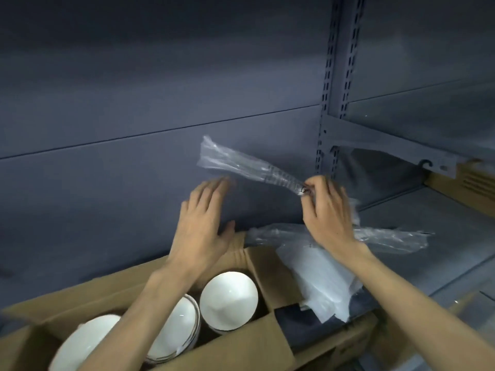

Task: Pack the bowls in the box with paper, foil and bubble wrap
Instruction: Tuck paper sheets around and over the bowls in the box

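An open cardboard box (267, 266) sits at the bottom left with white bowls inside: one upside down (229, 298), a stack on its side (176, 330) and another (80, 344) at the near left. My right hand (329, 210) pinches one end of a clear plastic bag (241, 164) that sticks up and to the left, above the shelf. My left hand (201, 220) hovers above the box's far flap with fingers spread, holding nothing, just below the bag's free end.
More clear plastic and white sheet material (321, 277) lie on the grey shelf to the right of the box. A grey back panel (134, 116) stands close behind. A slotted metal upright (334, 89) and a shelf bracket (388, 145) rise at the right.
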